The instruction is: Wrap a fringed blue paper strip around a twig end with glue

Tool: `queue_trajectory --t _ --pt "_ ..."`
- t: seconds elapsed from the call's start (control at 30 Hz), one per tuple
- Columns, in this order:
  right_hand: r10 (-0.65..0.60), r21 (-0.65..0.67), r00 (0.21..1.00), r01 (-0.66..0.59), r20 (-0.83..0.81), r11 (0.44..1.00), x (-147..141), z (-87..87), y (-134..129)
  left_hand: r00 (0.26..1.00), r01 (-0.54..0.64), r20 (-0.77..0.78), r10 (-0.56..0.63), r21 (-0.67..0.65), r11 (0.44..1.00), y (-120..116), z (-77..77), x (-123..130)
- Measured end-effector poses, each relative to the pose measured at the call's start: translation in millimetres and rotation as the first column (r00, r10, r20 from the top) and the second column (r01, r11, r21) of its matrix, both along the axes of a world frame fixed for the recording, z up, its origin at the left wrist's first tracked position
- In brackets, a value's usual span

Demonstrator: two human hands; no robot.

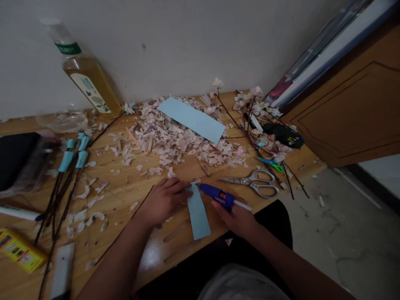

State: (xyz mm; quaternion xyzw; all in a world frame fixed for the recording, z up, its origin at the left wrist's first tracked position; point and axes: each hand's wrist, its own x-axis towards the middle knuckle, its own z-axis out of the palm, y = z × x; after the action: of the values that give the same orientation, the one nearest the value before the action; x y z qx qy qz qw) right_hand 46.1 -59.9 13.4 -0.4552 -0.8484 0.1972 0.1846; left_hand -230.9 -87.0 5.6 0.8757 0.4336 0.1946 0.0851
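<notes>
My right hand (239,217) is wrapped round a blue hot glue gun (218,197) with a white glue stick coming out of its back. The gun's nozzle points left, at the upper end of a light blue paper strip (199,214) lying on the table. My left hand (165,201) has its fingers closed at that same end of the strip; the fingertips are partly hidden. A thin dark twig (115,241) runs under my left forearm toward the hand. Just right of the glue gun lie silver scissors (250,182).
Pale dried petals (168,137) are heaped at the back, with a wider blue paper sheet (193,118) on top. Flowering branches (250,108) stand right. Left are an oil bottle (90,81), twigs with blue-wrapped ends (67,160), a yellow box (21,250) and a utility knife (62,266).
</notes>
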Motion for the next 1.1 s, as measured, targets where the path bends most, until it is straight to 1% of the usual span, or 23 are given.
queue_trajectory --t 0.1,0.23,0.5,0.67,0.83,1.0,1.1 --pt "-0.014 -0.012 1.000 0.014 0.017 1.000 0.1 0.1 -0.2 1.000 -0.001 0.002 0.001 -0.015 1.000 0.0 -0.8 -0.3" --pt "-0.004 -0.030 1.000 0.004 -0.011 1.000 1.7 0.2 -0.2 1.000 -0.003 0.012 0.003 -0.027 1.000 0.0 -1.8 -0.7" --pt "0.017 -0.103 1.000 -0.017 -0.007 0.995 4.3 2.2 0.2 0.999 -0.007 0.034 0.009 -0.070 0.998 0.3 2.1 -0.1" --pt "0.033 -0.091 0.999 -0.034 -0.015 0.995 5.0 -1.5 -1.4 0.999 -0.004 0.038 0.007 -0.077 0.997 0.7 0.5 -0.6" --pt "0.038 -0.135 0.998 -0.043 -0.040 0.990 6.8 -2.7 -2.1 0.999 -0.005 0.038 0.009 -0.092 0.996 0.6 0.1 -0.9" --pt "0.050 -0.184 0.997 -0.060 -0.059 0.981 7.5 -0.8 -1.5 0.999 -0.015 0.037 0.019 -0.090 0.996 -0.6 -0.6 -0.7" --pt "0.031 -0.171 0.998 -0.039 -0.047 0.985 8.9 -3.2 -3.2 0.999 -0.019 0.043 0.022 -0.073 0.997 -0.7 -1.3 -0.6"
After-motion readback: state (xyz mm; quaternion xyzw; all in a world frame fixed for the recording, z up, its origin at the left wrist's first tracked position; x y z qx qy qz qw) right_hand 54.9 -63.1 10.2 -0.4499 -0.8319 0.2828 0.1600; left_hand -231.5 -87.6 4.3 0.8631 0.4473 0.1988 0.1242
